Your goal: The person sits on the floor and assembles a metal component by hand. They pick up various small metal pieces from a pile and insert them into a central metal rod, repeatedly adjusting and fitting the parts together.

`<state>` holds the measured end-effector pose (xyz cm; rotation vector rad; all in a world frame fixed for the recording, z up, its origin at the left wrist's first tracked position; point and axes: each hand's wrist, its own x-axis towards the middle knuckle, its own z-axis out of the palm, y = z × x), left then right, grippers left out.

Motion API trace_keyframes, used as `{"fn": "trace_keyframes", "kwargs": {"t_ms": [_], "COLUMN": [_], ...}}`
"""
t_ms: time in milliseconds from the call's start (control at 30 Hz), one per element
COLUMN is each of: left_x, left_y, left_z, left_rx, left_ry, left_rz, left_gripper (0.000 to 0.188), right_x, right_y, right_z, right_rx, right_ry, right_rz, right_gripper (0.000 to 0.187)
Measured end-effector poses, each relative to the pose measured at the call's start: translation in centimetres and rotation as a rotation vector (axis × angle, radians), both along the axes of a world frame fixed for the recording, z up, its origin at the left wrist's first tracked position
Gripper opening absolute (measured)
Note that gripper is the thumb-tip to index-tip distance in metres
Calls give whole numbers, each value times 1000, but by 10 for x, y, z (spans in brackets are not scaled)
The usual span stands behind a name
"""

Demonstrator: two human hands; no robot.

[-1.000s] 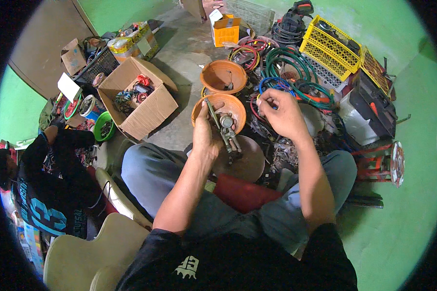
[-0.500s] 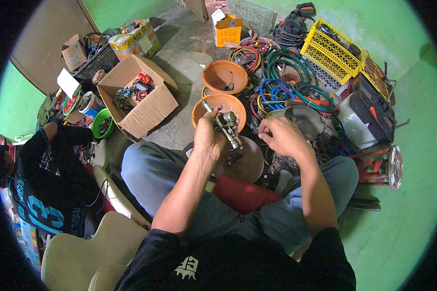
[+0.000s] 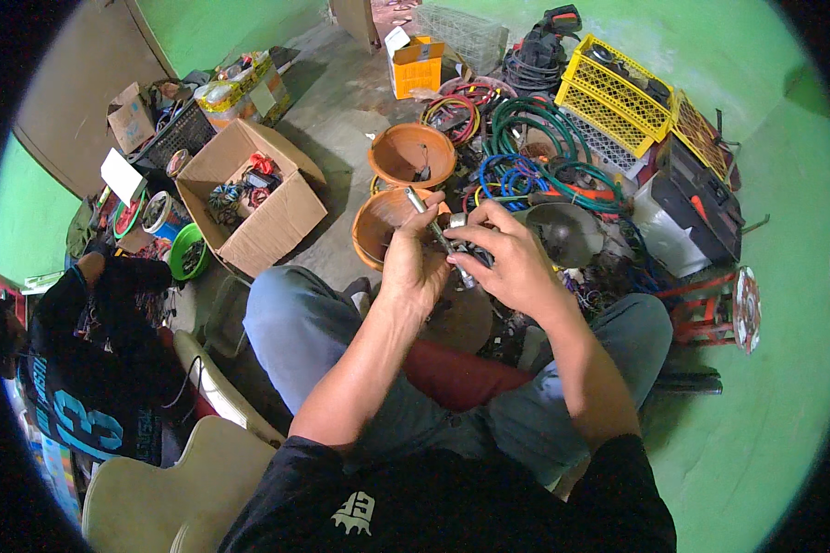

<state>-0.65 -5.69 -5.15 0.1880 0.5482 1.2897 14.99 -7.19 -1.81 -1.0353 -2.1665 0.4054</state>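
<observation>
My left hand (image 3: 411, 269) is closed around a slim silver metal rod (image 3: 417, 199) and a cluster of small metal parts, held up over my lap. From the other side my right hand (image 3: 515, 258) reaches in, its thumb and fingers pinched on a small metal part among them. A short round metal piece (image 3: 457, 220) shows between the hands; fingers cover much of the rest. Just behind my left hand stands an orange bowl (image 3: 367, 230), partly hidden by it. Below the hands is a round, dull pan (image 3: 461, 324) with small dark pieces.
Another orange bowl (image 3: 387, 147) sits farther back. Coiled green hose (image 3: 498, 124), yellow crates (image 3: 609, 101) and a black toolbox (image 3: 701, 198) crowd the right. At left are a cardboard box (image 3: 267, 226) of cables, a green bowl (image 3: 177, 253) and a seated person (image 3: 101, 359).
My right hand has moved left onto the metal parts in my left hand, where before it was apart. The rod stands at a slightly different tilt. The view has shifted slightly.
</observation>
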Motion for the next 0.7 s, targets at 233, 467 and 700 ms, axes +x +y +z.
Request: {"fn": "trace_keyframes", "kwargs": {"t_ms": [233,467,700], "left_x": [14,30,33], "left_y": [0,-8,5], "left_z": [8,5,-21], "left_rx": [70,108,83], "left_ry": [74,233,84], "left_rz": [-32,-71,-94], "left_gripper": [35,25,25], "right_x": [5,15,32], "right_y": [-3,-2,4], "right_z": [-1,20,18], "right_rx": [63,94,-611], "right_ry": [54,438,1126], "right_rz": [-80,-124,-10], "right_gripper": [17,8,21]}}
